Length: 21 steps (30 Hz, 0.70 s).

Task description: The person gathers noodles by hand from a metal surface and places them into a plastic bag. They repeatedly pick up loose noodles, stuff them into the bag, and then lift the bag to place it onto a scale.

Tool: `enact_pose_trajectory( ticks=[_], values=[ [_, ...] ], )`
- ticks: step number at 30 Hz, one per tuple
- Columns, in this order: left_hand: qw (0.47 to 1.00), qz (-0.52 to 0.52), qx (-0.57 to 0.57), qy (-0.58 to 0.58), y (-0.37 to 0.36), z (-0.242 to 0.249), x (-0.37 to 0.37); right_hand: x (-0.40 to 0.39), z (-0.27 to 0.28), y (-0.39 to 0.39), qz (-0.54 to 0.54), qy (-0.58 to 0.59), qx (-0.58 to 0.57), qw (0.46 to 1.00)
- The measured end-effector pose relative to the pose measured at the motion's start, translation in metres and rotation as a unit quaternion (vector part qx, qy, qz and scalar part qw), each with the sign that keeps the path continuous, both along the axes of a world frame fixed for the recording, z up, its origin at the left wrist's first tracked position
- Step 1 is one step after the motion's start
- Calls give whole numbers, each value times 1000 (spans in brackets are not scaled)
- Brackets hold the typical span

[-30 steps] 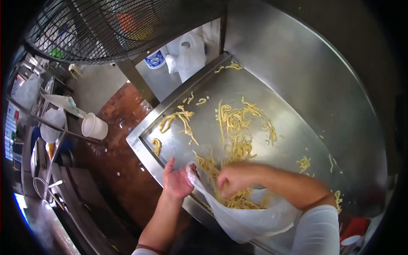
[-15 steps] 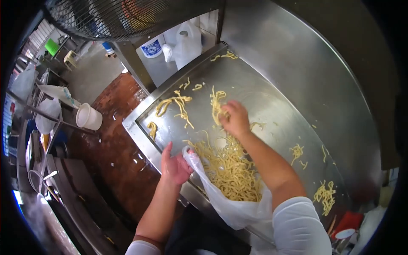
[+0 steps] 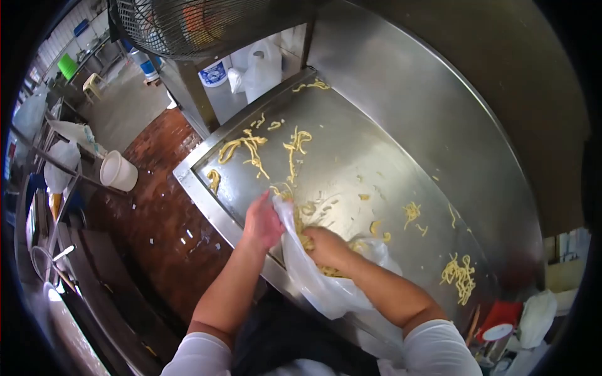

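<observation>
My left hand (image 3: 264, 222) grips the rim of a clear white plastic bag (image 3: 323, 294) at the near edge of the steel tray table (image 3: 351, 138). My right hand (image 3: 326, 249) is at the bag's mouth, its fingers curled into thick yellow noodles (image 3: 330, 271). Its fingertips are partly hidden by the noodles and the bag. Some noodles hang out at the bag's rim beside my left hand. Short noodle scraps lie on the wet steel just beyond my right hand.
Loose noodle clumps lie at the tray's left (image 3: 248, 150) and right (image 3: 461, 276). A caged fan (image 3: 175, 28) hangs above. A white bucket (image 3: 119, 171) stands left over the wet red floor (image 3: 169, 194). A red scale (image 3: 501, 319) sits at lower right.
My right hand has come back from the tray's middle to the bag's mouth. The noodle heap that lay before the bag is now mostly inside it. My left hand keeps its hold on the rim.
</observation>
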<state>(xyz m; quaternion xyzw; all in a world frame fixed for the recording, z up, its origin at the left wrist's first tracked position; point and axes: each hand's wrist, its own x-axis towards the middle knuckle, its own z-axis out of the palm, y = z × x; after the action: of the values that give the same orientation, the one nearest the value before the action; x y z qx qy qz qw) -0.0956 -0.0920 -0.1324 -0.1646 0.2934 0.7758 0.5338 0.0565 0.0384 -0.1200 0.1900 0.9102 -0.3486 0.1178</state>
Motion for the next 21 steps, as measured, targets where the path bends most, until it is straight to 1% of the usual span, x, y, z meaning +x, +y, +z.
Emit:
enact_pose_trajectory(
  ticks=[2,3,4,5,6,8,9,10,11,12,13,14,15,16,17,18,20,21],
  values=[
    [998,-23,43,42,9,2,-7,9,1,-10,-45,32,-133,990],
    [997,-24,49,47,13,23,-7,11,14,-10,-45,38,-127,990],
    [996,5,77,49,14,58,0,15,36,-15,-62,96,-91,989],
    [993,30,102,48,12,82,8,24,52,-21,-82,151,-57,984],
    [983,16,175,54,8,90,11,33,60,-26,-89,150,-56,983],
    [961,-31,247,119,-2,133,30,49,71,-37,80,151,-52,984],
    [944,-50,284,159,-5,149,39,42,72,-42,30,-85,-83,992],
    [928,-66,303,208,-8,166,47,70,42,-47,66,12,38,997],
    [908,-80,321,257,-11,181,52,98,14,-50,103,107,158,976],
    [898,-103,313,292,-17,193,55,105,30,-37,101,110,165,975],
    [896,-105,316,294,-22,202,58,107,63,-22,157,26,42,986],
    [888,-116,315,313,-27,208,61,110,92,-10,209,-59,-84,972],
    [881,-129,312,332,-32,215,64,113,115,-1,209,-56,-85,973],
    [885,-129,297,334,-35,223,67,116,137,7,189,-75,-123,971],
    [885,-130,296,335,-38,226,69,119,151,13,169,-95,-162,967],
    [882,-132,301,338,-40,228,70,123,159,19,170,-94,-162,967],
    [881,-140,309,330,-42,235,71,130,168,27,56,-25,-158,985],
    [880,-141,311,329,-41,239,74,128,167,25,-12,58,-59,996]
  ],
)
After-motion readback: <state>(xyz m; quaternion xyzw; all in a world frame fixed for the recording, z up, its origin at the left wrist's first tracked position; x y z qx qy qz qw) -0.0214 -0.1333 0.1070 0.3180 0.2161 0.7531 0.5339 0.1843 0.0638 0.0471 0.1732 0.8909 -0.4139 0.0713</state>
